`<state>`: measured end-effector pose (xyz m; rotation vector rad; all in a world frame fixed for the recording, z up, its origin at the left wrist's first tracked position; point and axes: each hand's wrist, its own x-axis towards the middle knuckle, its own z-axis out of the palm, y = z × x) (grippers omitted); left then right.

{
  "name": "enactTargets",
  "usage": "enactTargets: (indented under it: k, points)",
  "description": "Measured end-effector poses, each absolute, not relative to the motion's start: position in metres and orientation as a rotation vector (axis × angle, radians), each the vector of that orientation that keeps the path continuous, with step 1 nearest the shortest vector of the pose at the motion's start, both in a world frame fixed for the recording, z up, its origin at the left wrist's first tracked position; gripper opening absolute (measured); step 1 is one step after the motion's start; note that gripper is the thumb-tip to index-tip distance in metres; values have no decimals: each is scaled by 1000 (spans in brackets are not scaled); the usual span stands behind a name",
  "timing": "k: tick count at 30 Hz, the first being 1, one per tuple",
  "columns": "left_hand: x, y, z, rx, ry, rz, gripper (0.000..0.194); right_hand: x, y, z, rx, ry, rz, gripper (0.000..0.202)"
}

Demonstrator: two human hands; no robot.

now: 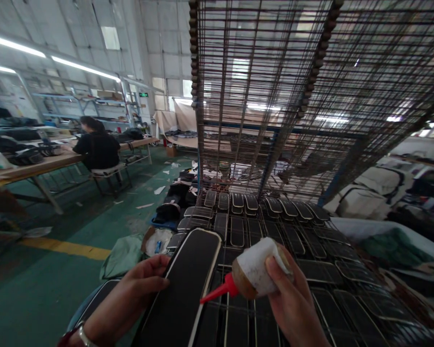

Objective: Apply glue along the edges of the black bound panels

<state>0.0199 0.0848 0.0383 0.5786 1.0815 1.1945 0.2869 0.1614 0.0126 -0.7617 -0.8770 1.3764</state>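
Note:
My left hand (141, 286) pinches the left edge of a long black panel (186, 274) with a rounded end and a pale rim. In my right hand (292, 294) is a glue bottle (256, 270) with a white wrap, brownish stains and a red pointed nozzle (219, 289). The bottle is tilted, and the nozzle's tip is at the panel's right rim. My right fingers are wrapped round the bottle's body. Below and beyond the held panel, several similar black panels (237, 231) lie in rows on a wire rack.
Tall wire rack shelves (260, 72) slant up over the rows of panels. A green cloth bag (123, 255) is on the floor at left. Farther left, a person (97, 144) sits at a long work table (47, 166). White bundles (369, 193) are piled at right.

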Motion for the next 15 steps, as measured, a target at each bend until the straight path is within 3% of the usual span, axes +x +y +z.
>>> enactTargets:
  k: [6,15]
  points:
    - [14,91,30,555,1137,1246,28,286,150,6,-796,-965,1434,58]
    - [0,103,25,462,1241,1354,29,275,141,3,-765,-1029,1440,54]
